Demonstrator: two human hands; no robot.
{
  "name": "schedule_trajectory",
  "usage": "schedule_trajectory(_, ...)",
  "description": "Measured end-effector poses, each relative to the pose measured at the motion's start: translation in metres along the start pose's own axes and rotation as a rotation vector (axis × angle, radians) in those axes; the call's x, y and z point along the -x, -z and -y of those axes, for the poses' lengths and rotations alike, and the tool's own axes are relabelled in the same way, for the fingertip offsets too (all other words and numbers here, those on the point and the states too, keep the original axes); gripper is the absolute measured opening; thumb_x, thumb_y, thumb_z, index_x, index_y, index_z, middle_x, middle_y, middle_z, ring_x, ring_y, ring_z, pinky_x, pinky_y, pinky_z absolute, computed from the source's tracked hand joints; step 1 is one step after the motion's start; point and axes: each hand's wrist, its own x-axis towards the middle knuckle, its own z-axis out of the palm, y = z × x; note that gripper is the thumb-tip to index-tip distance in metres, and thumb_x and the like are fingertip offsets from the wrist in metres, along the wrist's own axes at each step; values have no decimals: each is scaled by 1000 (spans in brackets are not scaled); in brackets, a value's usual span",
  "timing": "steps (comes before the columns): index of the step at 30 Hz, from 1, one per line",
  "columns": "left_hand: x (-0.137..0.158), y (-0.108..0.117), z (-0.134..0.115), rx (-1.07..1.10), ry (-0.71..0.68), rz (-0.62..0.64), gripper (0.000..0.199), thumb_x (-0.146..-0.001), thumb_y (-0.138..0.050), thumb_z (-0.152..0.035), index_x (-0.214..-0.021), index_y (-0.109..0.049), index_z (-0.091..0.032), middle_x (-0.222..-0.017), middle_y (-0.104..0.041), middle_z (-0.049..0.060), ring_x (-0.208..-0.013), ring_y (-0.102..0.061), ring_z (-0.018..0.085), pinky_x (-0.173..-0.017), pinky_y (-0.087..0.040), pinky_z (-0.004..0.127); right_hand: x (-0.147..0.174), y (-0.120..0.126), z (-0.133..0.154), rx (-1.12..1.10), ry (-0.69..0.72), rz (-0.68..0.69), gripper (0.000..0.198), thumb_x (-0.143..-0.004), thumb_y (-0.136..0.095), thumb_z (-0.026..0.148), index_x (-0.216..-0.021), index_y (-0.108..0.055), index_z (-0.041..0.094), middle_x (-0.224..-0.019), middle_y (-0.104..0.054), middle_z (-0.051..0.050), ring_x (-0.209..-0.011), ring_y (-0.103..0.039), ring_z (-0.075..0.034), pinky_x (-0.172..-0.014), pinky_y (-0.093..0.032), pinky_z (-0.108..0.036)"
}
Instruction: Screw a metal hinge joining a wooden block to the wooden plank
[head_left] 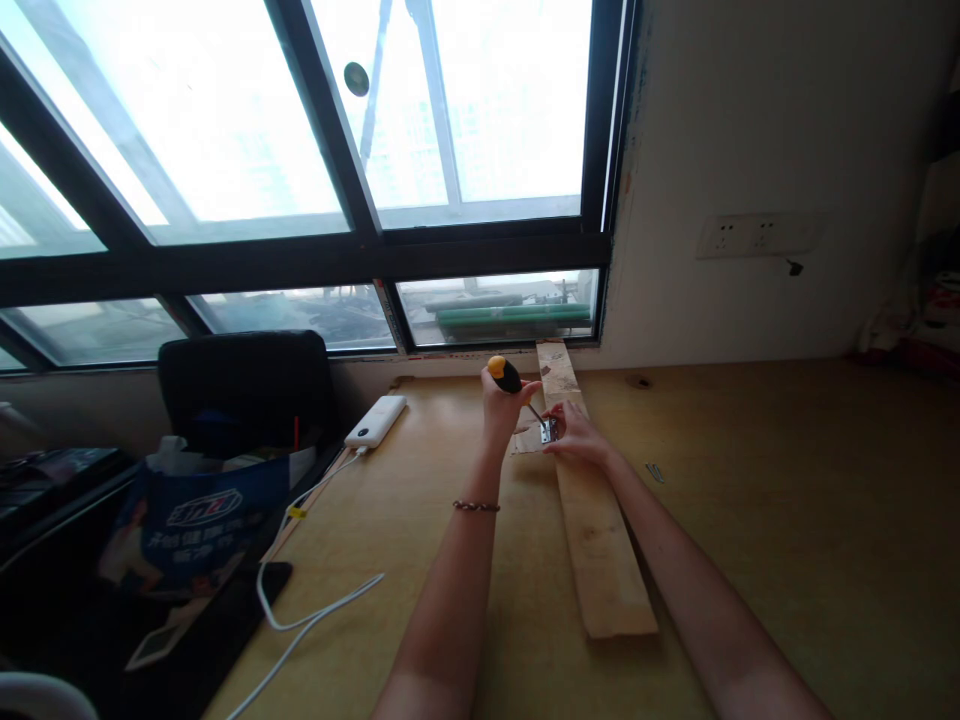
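My left hand [498, 408] is closed round the black and yellow handle of a screwdriver [508, 377]. The shaft slants down to the right, its tip at a small silver metal hinge [549, 431]. Fingers of my right hand [579, 436] pinch the hinge at the edge of a long wooden plank [598, 560], which lies lengthwise on the table. A short, light-coloured wood piece [527, 440] sits left of the plank, under the hinge. Whether a screw is under the tip is too small to tell.
Several loose screws [655, 472] lie on the wooden table [757, 540] right of my right arm. To the left are a white power bank [376, 421] and its white cable [324, 612]. Beyond the table's left edge stands a black chair [244, 385] with a blue bag [206, 520].
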Motion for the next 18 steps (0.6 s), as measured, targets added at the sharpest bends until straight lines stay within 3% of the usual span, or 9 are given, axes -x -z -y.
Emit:
schedule_trajectory(7, 6, -1, -13, 165, 15, 164, 68, -46, -78, -30, -104, -45, -16, -68, -62, 1, -75, -65, 23, -68, -50, 33, 1, 1, 2, -10, 2, -4, 64, -41, -80, 34, -95, -47, 21, -100, -52, -5, -98, -51, -23, -89, -40, -39)
schedule_trajectory(13, 6, 6, -18, 243, 19, 359, 57, -57, -73, -27, -106, -48, -14, -79, -67, 7, -85, -63, 23, -72, -47, 33, 0, -1, 0, -24, 5, -1, 64, -42, -80, 35, -95, -47, 20, -101, -51, -5, -97, -52, -22, -87, -41, -38)
schedule_trajectory(18, 2, 19, -21, 275, 47, 482, 35, -59, -70, -19, -89, -53, -14, -89, -68, 10, -94, -60, 25, -74, -45, 31, 1, 0, 1, 11, 15, -2, 64, -44, -79, 37, -97, -48, 19, -102, -50, -5, -97, -51, -22, -88, -41, -38)
